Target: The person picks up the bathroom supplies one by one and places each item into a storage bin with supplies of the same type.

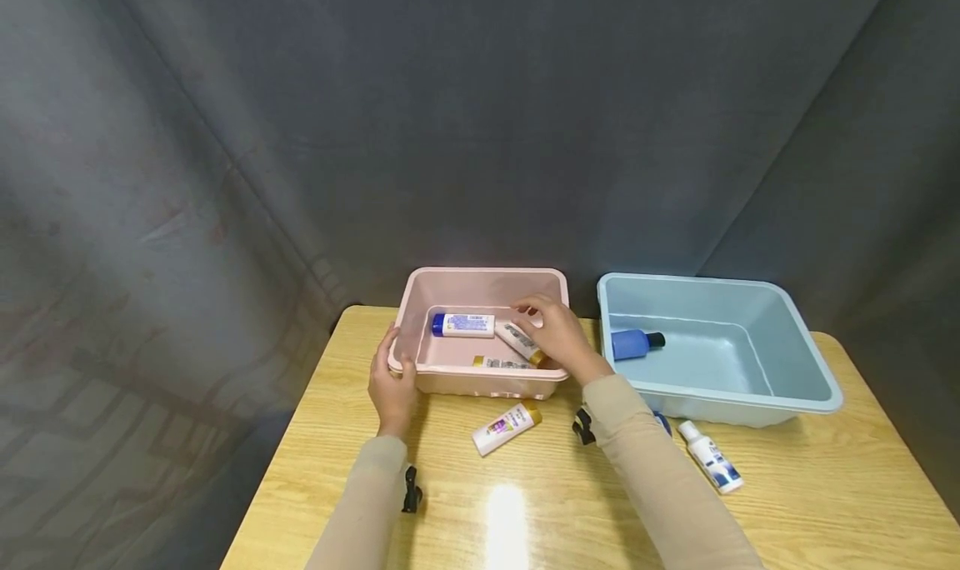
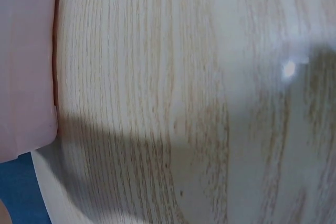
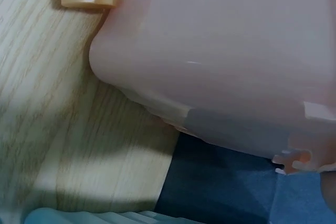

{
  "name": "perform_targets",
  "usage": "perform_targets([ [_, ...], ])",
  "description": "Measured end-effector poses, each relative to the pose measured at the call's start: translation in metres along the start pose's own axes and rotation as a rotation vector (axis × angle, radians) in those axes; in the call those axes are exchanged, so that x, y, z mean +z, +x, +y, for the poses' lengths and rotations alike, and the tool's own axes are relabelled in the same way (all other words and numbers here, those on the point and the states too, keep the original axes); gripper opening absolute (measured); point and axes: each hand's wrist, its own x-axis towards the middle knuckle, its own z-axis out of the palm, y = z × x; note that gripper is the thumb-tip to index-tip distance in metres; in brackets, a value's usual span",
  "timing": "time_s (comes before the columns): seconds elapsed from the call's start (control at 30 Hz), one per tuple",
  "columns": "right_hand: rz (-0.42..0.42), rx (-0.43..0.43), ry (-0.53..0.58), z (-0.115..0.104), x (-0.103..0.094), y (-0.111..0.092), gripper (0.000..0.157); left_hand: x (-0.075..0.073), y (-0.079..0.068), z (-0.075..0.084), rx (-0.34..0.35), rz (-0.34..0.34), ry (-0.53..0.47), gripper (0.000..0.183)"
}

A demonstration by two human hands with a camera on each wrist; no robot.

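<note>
A pink plastic bin (image 1: 491, 382) stands on the table, and my left hand (image 1: 393, 391) grips its front left corner. Inside it lie a white bottle with a blue cap (image 1: 467, 326), a white bottle with a gold cap (image 1: 516, 340) lying diagonally, and another gold-capped bottle (image 1: 501, 363) along the front wall. My right hand (image 1: 557, 333) reaches over the bin's right side, fingers bent loosely above the diagonal bottle; nothing shows between them. In the right wrist view the bin's wall (image 3: 220, 40) covers most of the fingers.
A gold-capped white bottle (image 1: 504, 430) lies on the table before the pink bin. To the right stands a light blue bin (image 1: 738, 399) with a blue black-capped bottle (image 1: 633, 344) inside. A white bottle (image 1: 711, 457) lies before it, beside a blue item partly behind the right sleeve.
</note>
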Motion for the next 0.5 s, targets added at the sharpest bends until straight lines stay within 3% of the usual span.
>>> perform_targets([
  [0.3, 0.02, 0.0, 0.005, -0.005, -0.008, -0.009, 0.024, 0.002, -0.001, 0.002, 0.014, 0.005, -0.005, 0.048],
  [0.5, 0.079, -0.044, -0.003, -0.012, -0.012, -0.017, 0.02, 0.003, 0.0, 0.001, 0.01, 0.003, -0.003, 0.047],
])
